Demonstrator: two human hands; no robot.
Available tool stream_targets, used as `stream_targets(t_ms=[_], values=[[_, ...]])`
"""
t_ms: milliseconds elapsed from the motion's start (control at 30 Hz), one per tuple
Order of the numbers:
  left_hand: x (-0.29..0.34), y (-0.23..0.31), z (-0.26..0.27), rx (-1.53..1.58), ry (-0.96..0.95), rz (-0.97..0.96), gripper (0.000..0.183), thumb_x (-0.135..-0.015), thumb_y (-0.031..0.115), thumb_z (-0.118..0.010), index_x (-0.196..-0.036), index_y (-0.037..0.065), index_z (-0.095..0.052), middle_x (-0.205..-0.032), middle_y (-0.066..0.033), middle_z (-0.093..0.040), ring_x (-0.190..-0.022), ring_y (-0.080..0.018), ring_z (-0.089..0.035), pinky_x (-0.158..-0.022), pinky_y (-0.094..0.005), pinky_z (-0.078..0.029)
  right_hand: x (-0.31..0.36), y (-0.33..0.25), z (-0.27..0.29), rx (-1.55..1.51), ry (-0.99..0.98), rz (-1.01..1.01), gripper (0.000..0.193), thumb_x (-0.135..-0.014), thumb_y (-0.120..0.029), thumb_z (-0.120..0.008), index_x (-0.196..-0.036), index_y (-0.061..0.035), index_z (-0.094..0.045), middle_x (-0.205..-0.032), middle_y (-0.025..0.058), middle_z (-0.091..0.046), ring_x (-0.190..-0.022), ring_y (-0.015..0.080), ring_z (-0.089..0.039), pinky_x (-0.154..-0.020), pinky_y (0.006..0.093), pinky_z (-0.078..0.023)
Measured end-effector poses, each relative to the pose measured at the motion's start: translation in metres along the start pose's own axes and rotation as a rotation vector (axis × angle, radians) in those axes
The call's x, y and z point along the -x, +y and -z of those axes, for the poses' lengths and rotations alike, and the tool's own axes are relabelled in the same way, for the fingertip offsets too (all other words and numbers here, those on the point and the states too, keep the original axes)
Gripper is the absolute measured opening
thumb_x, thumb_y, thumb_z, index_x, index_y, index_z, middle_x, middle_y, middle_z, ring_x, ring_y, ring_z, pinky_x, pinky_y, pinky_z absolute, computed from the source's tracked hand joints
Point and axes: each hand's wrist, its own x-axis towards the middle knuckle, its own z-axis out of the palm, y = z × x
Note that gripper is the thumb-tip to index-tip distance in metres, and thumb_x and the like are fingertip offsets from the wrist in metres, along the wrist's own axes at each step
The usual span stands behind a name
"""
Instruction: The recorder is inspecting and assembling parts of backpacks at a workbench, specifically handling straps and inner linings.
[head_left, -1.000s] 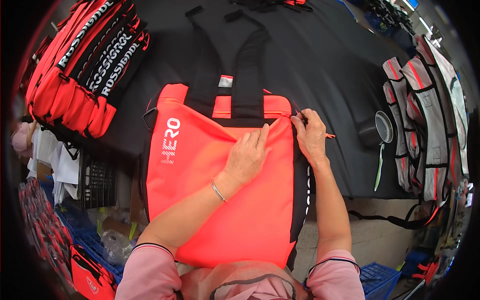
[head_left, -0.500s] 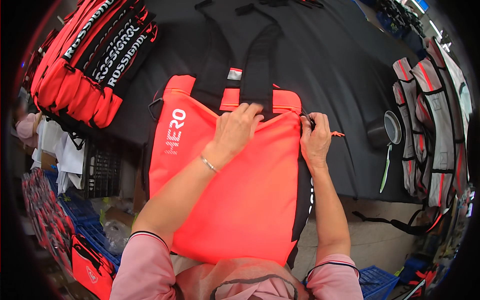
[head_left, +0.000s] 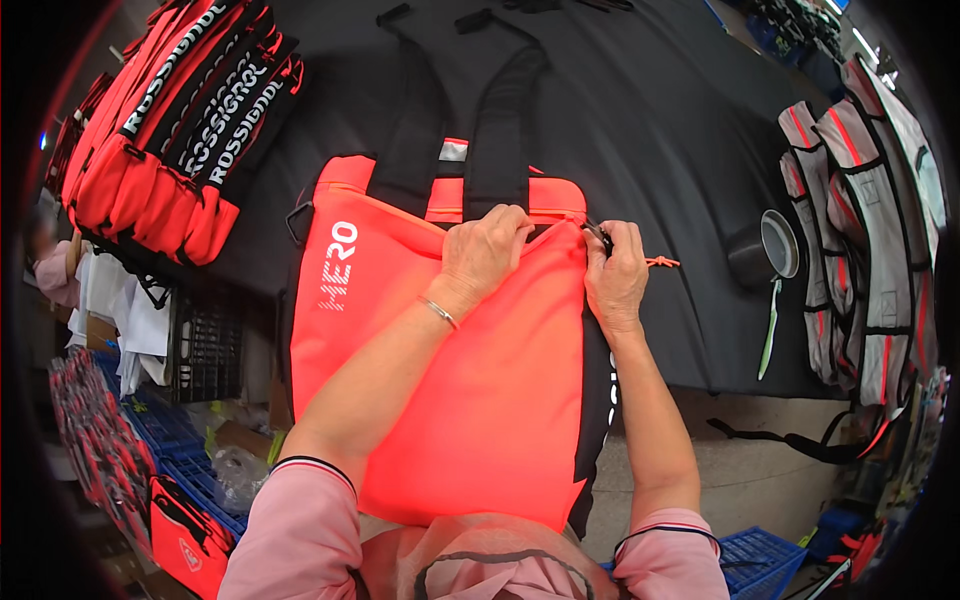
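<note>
Two hands (head_left: 487, 250) (head_left: 615, 278) curl at the red bag (head_left: 470, 420).

Short pink sleeves (head_left: 285, 535), with dark and white trim (head_left: 318, 464), are at both sides of a sheer brownish-pink cloth (head_left: 480, 533); above this cloth is a thin silvery bangle (head_left: 440, 313).
</note>
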Motion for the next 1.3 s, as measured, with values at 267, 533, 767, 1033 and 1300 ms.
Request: stream_targets(t_ms=[267,533,767,1033,1300], values=[[0.010,-0.006,-0.003,0.085,0.043,0.115,0.010,-0.090,0.012,-0.061,-0.091,0.006,-0.053,-0.080,-0.0088,-0.063,-0.067,-0.0289,-0.063,-0.057,-0.0387,-0.048,-0.001,0.001,0.005,0.015,-0.049,-0.004,0.019,-0.080,-0.004,-0.068,-0.094,-0.0036,-0.055,-0.090,0.0120,-0.057,-0.077,0.0343,-0.061,-0.065,0.0433,-0.047],[0.009,-0.004,0.004,0.205,-0.013,0.259,0.012,-0.092,0.016,-0.056,-0.093,0.007,-0.050,-0.082,-0.0087,-0.063,-0.070,-0.0319,-0.063,-0.058,-0.0435,-0.046,-0.046,-0.029,0.024,0.129,-0.205,0.349,0.035,-0.088,-0.025,-0.066,-0.117,-0.0082,-0.056,-0.089,0.0037,-0.056,-0.080,0.0218,-0.054,-0.070,0.0339,-0.041],[0.007,-0.004,0.001,0.248,0.016,0.240,0.010,-0.091,0.014,-0.057,-0.094,0.007,-0.050,-0.081,-0.0086,-0.062,-0.068,-0.0309,-0.062,-0.058,-0.0422,-0.047,-0.076,-0.024,0.018,0.176,-0.348,0.502,0.025,-0.080,-0.023,-0.073,-0.094,-0.0089,-0.059,-0.089,0.0025,-0.056,-0.080,0.0189,-0.056,-0.069,0.0338,-0.041],[0.003,0.002,0.017,0.438,-0.017,0.314,0.031,-0.077,0.004,-0.070,-0.106,0.007,-0.059,-0.087,-0.0054,-0.059,-0.060,-0.0181,-0.060,-0.056,-0.0304,-0.046,-0.077,-0.017,0.020,-0.074,-0.535,0.058,0.026,-0.084,-0.025,-0.071,-0.096,-0.0041,-0.061,-0.095,0.0059,-0.059,-0.087,0.0233,-0.061,-0.077,0.0354,-0.047],[0.000,0.003,-0.001,0.190,0.031,0.108,0.011,-0.084,0.020,-0.069,-0.089,0.011,-0.068,-0.089,-0.0030,-0.062,-0.067,-0.0217,-0.065,-0.056,-0.0339,-0.051,-0.073,-0.011,0.011,-0.186,-0.420,0.077,0.022,-0.083,-0.016,-0.073,-0.094,-0.0005,-0.061,-0.089,0.0087,-0.058,-0.080,0.0201,-0.059,-0.071,0.0324,-0.047]])
